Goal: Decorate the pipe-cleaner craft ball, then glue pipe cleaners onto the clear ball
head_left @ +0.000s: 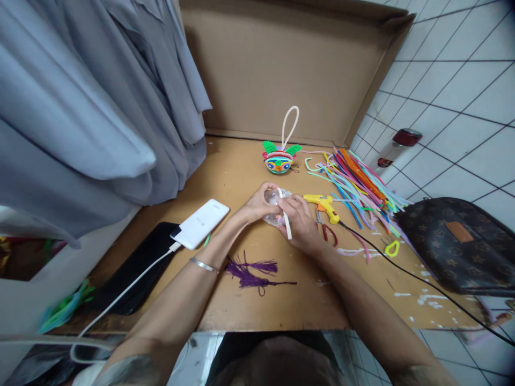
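Near the middle of the table, my left hand (259,203) is closed around the left side of a clear plastic ball (273,197). My right hand (301,222) covers the ball's right side, its fingers pressing a white pipe cleaner (287,221) across the surface. Part of the ball and the strip's contact with it are hidden by the fingers. A yellow glue gun (324,206) lies just right of my right hand, with red-handled scissors (329,233) below it. Purple tassels (251,273) lie between my forearms. Behind the ball sits a colourful animal-head ornament (278,161) with a white loop.
Many coloured pipe cleaners (358,182) are heaped at the right, beside a brown patterned bag (462,241). The glue gun's black cord (402,268) runs to the front right. A white power bank (203,222) and a black tablet-like slab (140,268) lie left. Grey cloth (120,107) hangs there.
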A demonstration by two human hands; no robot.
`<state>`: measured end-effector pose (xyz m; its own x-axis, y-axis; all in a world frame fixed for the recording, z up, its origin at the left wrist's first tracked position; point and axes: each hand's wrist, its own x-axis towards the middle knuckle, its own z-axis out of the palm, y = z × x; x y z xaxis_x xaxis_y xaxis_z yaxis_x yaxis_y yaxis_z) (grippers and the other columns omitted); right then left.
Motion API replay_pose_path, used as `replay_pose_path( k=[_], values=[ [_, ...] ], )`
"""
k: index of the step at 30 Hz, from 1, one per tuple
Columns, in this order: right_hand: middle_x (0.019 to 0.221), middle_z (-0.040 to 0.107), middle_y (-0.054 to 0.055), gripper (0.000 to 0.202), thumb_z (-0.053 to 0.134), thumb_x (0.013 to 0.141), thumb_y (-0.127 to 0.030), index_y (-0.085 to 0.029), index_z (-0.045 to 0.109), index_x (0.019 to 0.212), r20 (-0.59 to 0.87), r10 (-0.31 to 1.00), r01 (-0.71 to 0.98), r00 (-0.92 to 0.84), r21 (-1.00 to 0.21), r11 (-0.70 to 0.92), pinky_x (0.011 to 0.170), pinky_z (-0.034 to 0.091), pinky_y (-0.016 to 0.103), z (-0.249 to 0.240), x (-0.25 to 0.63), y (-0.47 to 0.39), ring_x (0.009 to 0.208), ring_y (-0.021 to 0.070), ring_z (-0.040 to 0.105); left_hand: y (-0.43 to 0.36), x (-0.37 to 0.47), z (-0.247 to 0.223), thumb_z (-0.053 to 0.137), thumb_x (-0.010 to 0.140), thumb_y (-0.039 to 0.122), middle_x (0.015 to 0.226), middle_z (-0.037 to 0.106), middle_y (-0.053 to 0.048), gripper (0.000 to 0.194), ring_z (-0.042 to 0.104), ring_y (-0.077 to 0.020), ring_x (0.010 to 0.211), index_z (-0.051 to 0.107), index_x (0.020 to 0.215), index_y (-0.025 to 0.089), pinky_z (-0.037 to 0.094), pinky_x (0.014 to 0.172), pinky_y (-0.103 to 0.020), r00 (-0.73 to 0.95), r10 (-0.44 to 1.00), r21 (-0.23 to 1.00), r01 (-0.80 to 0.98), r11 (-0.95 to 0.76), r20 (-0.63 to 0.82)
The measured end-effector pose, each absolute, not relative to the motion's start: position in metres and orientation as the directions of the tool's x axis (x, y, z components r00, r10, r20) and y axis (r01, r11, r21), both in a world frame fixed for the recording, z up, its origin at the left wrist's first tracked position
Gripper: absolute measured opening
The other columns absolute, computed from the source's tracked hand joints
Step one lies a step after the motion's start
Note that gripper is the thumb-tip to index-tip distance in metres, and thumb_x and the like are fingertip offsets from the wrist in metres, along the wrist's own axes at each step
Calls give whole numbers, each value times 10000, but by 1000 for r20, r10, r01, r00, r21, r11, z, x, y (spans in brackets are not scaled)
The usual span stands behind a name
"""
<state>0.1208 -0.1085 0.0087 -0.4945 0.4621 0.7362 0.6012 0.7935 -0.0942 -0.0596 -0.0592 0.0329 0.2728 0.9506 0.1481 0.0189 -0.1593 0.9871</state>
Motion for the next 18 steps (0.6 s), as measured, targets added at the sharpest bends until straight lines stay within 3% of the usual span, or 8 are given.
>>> replay_pose_path(
  k=[18],
  values=[
    [1379,592,142,787,600,888,-155,-276,259,1586,731,446,580,-516,-85,810,1076,477,570,12,122,-111,1299,324,539,-57,-65,32,852,458,298,1033,594,-12,698,595,-219,1027,505,1056,200,478,970,-381,348,928,988,28,-150,132]
  ],
)
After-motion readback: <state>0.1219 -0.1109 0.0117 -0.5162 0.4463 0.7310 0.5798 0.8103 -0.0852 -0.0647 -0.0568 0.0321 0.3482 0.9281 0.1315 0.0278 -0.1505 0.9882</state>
